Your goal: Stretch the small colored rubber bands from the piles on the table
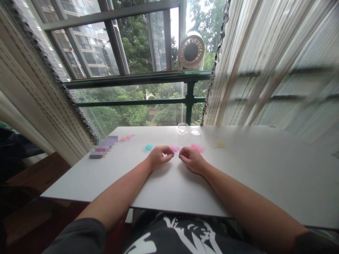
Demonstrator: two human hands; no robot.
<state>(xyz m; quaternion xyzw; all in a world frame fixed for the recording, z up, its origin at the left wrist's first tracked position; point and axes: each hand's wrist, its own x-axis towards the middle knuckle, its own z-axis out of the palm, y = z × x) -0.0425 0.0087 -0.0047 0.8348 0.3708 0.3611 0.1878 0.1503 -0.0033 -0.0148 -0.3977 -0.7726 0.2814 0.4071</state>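
Observation:
My left hand [161,157] and my right hand [192,159] face each other above the white table, a small gap between their fingertips. Thumb and fingers are pinched together on both. Whatever they hold, if anything, is too small to make out. Just behind the fingertips lies a purple pile [175,149] of tiny pieces. A bright pink pile [197,148] sits behind my right hand, and a light blue pile [148,147] is beside my left hand. The pieces are too small to name.
A yellowish pile [219,144] lies to the right, a pinkish-orange pile [127,137] at the far left. A transparent round jar [182,129] and a transparent round lid or dish [195,132] stand at the back. A blurred purple box [104,147] rests near the white table's [87,183] left edge.

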